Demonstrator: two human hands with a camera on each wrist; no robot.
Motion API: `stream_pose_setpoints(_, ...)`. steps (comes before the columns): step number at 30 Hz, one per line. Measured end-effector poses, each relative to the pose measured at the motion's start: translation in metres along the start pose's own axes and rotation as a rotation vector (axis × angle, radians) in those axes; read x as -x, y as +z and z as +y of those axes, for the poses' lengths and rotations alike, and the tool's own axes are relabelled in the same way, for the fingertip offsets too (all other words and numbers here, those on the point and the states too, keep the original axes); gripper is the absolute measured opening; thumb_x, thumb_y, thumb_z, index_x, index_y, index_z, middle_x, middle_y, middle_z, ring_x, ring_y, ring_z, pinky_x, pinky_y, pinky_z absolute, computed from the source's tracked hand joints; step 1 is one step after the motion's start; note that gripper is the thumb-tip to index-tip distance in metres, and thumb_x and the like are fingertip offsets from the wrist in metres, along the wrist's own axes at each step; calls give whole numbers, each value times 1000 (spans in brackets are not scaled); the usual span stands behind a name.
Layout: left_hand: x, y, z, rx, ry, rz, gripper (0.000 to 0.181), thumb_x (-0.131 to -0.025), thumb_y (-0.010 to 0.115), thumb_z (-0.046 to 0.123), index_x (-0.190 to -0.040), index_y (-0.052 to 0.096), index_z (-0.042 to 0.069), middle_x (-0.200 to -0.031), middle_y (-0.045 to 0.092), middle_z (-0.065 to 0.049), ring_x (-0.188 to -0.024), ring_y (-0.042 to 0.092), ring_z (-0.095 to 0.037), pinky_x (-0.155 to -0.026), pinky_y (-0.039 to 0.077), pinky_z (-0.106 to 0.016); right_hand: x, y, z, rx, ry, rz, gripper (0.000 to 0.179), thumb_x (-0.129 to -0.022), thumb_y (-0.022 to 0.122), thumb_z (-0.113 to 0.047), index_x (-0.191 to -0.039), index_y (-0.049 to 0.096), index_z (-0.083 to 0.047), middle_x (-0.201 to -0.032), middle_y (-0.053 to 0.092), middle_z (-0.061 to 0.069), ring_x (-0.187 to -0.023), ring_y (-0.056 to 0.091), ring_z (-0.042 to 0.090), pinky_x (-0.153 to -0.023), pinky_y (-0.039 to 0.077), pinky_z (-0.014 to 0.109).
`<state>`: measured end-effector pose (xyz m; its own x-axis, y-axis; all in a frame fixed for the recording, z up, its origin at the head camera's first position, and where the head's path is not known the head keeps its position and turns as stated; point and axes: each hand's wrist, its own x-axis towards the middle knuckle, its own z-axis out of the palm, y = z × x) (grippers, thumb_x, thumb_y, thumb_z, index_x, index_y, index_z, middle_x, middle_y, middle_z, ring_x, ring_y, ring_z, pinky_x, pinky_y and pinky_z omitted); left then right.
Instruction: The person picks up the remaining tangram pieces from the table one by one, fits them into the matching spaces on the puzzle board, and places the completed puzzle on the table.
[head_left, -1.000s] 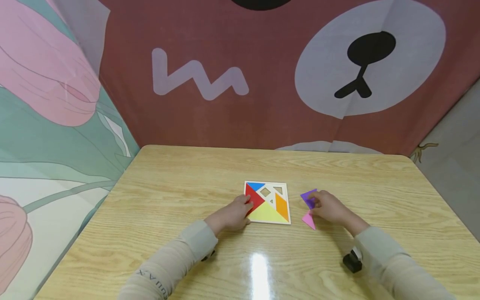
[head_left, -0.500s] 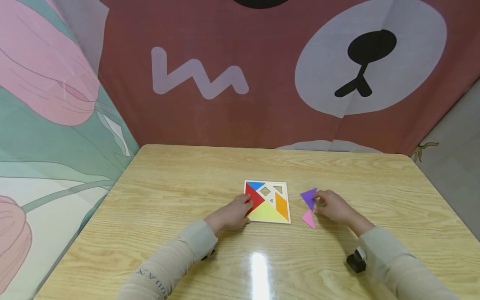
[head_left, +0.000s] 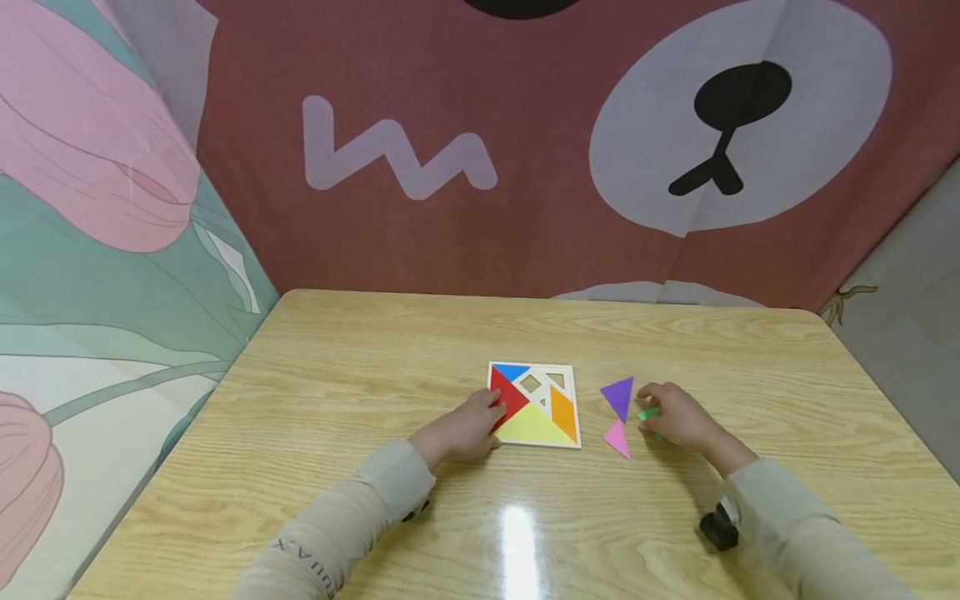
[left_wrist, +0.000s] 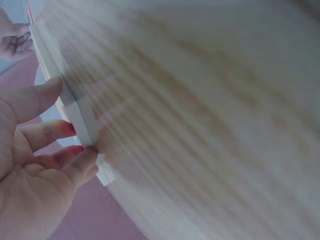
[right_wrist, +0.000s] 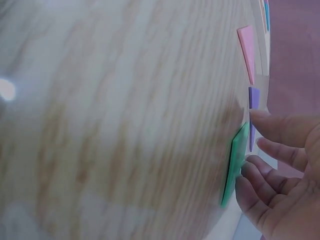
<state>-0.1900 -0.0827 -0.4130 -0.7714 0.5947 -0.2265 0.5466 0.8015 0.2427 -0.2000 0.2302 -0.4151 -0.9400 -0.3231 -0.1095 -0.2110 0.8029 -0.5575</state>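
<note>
The green piece [right_wrist: 233, 164] sits low at the worktop [head_left: 375, 350], under the right hand [head_left: 678, 417]. That grip is loosely open, thumb and index spread apart, the other fingers bent at the piece's edge; I can't tell how firmly they touch. Just left of it lie the purple triangle [head_left: 618, 397] and, nearer the person, the pink triangle [head_left: 618, 440], their tips almost meeting.

Further left is the white board [head_left: 543, 388], with 4 pieces set in: red [head_left: 510, 397], yellow [head_left: 534, 427], orange [head_left: 564, 414] and blue [head_left: 511, 372]. 3 cut-outs show bare wood. The left hand [head_left: 470, 425] has its grip closed on the board's left side, thumb at the near edge, fingertips over the red.

Both arms wear pale sleeves [head_left: 397, 479], the left lettered. Behind the worktop hangs a reddish-brown cloth [head_left: 540, 225] printed with a pale muzzle; to the left, pink flowers [head_left: 142, 192].
</note>
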Motion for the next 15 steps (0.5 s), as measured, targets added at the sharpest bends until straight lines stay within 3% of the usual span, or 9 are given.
stream_pose_setpoints(15,1,0,0,-7,13,3,53,-83,56,20,-128,38,-2,-135,28,-17,-124,23,-28,-100,21,-32,4,-2,6,45,67,45,46,-69,70,-9,-104,49,12,-88,47,22,-82,48,34,-66,43,41)
